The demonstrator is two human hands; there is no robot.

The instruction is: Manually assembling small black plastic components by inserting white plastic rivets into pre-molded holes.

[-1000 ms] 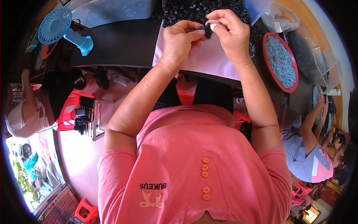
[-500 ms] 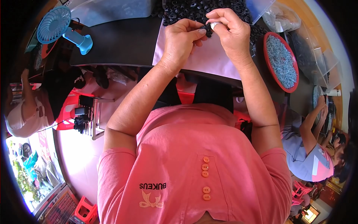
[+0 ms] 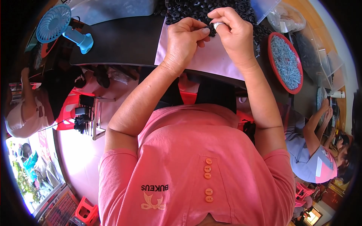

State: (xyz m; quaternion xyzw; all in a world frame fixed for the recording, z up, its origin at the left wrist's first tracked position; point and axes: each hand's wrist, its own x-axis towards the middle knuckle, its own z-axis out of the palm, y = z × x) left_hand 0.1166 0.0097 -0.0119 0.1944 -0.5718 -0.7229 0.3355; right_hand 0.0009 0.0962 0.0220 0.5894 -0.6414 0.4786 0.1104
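Hands: both stay almost where they were a second ago, fingertips close together with only a slight shift, so this reads as one small piece being worked over, not a swap to another.
Left hand [image 3: 182, 42]: thumb and fingers pinched narrow on a small black part [image 3: 212, 33], with the thumb on the near side.
Right hand [image 3: 237, 39]: thumb and forefinger drawn near together just beside the left fingertips, a white band [image 3: 218, 25] around one digit; whether it also grips the piece, I cannot tell at this size.
Black part: at the left fingertips, between the two hands, by the near edge of the heap.
Black heap [image 3: 188, 10]: many loose dark pieces just beyond the fingers, with more to the right of the right hand.
Pink sheet [image 3: 218, 56]: flat below the hands, reaching the near edge of the dark table [image 3: 117, 43].
Red tray [image 3: 295, 90]: right of the sheet, filled with pale blue bits [image 3: 285, 62].
Clear bag [image 3: 288, 19]: beyond the tray.
Clear tub [image 3: 113, 10]: left of the heap.
Blue fan [image 3: 54, 24]: on the table's left end.
Room: one person [image 3: 28, 120] at the left, another [image 3: 307, 154] at the right with arms raised; a red stool [image 3: 86, 213] at lower left.
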